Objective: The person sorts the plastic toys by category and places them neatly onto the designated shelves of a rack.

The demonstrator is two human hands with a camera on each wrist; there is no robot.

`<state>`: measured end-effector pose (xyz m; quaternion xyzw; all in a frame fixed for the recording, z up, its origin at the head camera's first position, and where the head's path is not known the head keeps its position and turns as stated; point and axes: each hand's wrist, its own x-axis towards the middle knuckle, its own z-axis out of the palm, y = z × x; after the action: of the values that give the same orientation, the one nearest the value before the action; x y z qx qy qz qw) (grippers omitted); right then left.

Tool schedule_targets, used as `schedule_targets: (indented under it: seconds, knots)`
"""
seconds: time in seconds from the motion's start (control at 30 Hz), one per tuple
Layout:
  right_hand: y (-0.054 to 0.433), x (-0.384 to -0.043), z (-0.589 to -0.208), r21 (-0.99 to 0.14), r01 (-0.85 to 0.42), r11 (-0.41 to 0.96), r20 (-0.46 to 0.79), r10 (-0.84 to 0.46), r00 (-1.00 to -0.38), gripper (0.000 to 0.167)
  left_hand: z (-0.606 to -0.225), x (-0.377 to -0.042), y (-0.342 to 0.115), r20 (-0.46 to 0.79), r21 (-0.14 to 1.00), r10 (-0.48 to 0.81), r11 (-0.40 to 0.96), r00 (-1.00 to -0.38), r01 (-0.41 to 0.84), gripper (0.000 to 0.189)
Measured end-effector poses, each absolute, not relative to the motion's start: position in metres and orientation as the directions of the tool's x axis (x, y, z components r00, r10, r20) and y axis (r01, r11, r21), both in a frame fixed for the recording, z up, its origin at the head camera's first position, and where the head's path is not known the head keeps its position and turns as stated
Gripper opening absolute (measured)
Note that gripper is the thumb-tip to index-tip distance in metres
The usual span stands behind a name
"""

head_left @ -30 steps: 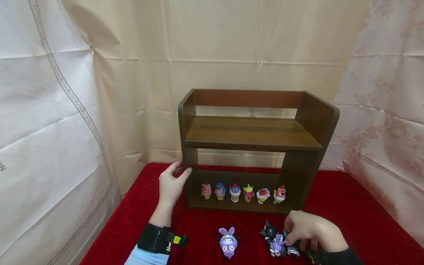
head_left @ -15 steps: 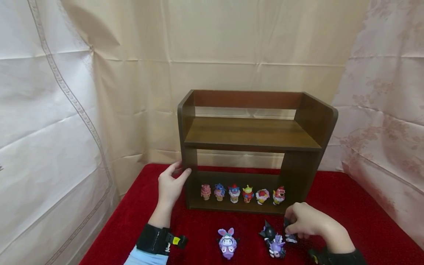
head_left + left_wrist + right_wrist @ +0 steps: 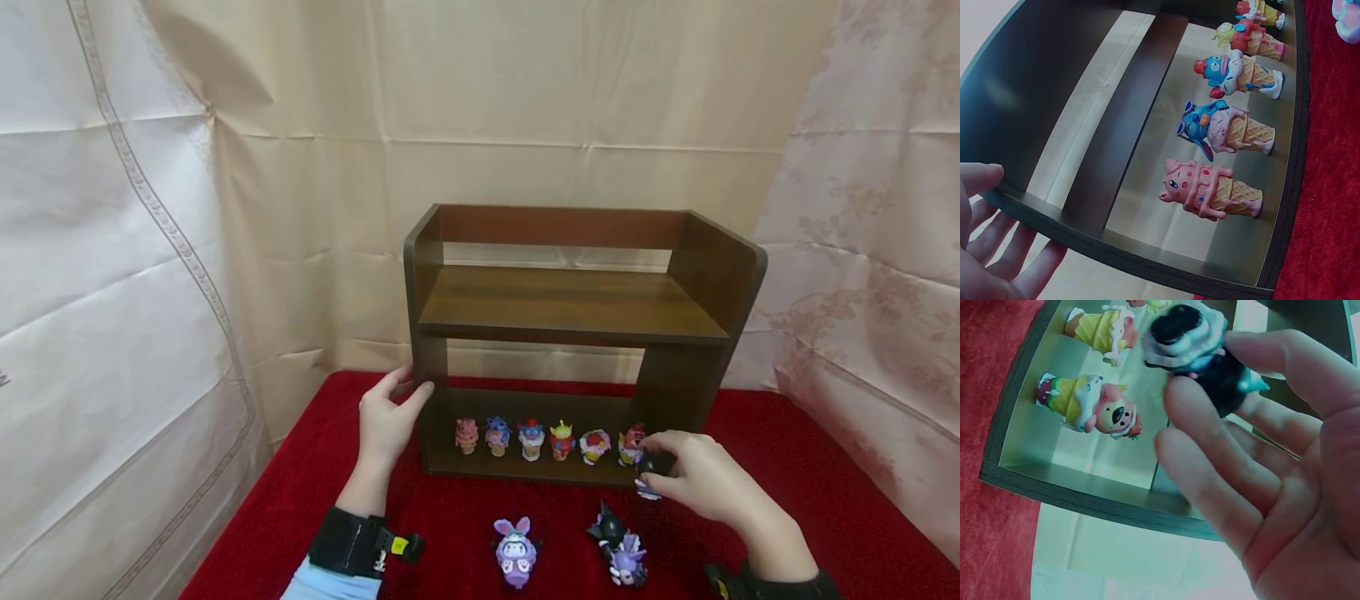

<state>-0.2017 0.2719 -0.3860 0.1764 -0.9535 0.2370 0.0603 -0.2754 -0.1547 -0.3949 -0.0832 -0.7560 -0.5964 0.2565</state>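
Note:
My right hand (image 3: 701,473) pinches a black figurine (image 3: 1210,359) with a pale frilled base between thumb and fingers. It is in the air before the lower right end of a brown wooden shelf (image 3: 573,300). My left hand (image 3: 387,419) holds the shelf's left side panel, thumb on one side and fingers on the other. On the lower board stands a row of ice-cream-cone figurines, among them a pink one (image 3: 1200,190), a blue one (image 3: 1222,128) and a red bear-like one (image 3: 1100,406). The right hand partly hides that last one in the head view.
On the red cloth (image 3: 442,533) before the shelf lie a purple rabbit-eared figurine (image 3: 516,554), a black pointed-eared figurine (image 3: 609,527) and a purple winged one (image 3: 627,560), the last two touching. The upper board (image 3: 570,298) is bare. Curtains (image 3: 525,100) hang behind.
My right hand has picked up the black figurine from beside the purple winged one and carried it up and forward to the shelf's lower right end. The left hand has stayed put.

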Motion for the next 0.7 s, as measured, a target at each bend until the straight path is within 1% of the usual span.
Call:
schedule_targets:
  seconds: [0.07,0.17,0.37,0.7]
  knots:
    - [0.2703,-0.1999,-0.384,-0.44,-0.373,0.817,0.239,-0.294,-0.925,0.041,-0.395,-0.2757,-0.1549,0.486,0.86,-0.179,0.274,-0.856,0.431,0.035]
    - [0.2689,-0.1989,-0.3825,-0.426,-0.405,0.809,0.319,-0.285,-0.904,0.04,-0.3953,-0.2758,-0.1553,0.48,0.864,-0.179,0.269,-0.859,0.427,0.036]
    - [0.2686,-0.1986,-0.382,-0.347,-0.473,0.81,0.5,-0.267,-0.824,0.037,-0.3954,-0.2759,-0.1553,0.477,0.865,-0.182,0.27,-0.86,0.423,0.036]
    - [0.2704,-0.1974,-0.3821,-0.295,-0.565,0.77,0.642,-0.278,-0.714,0.045,-0.3966,-0.276,-0.1545,0.479,0.864,-0.187,0.275,-0.858,0.422,0.036]
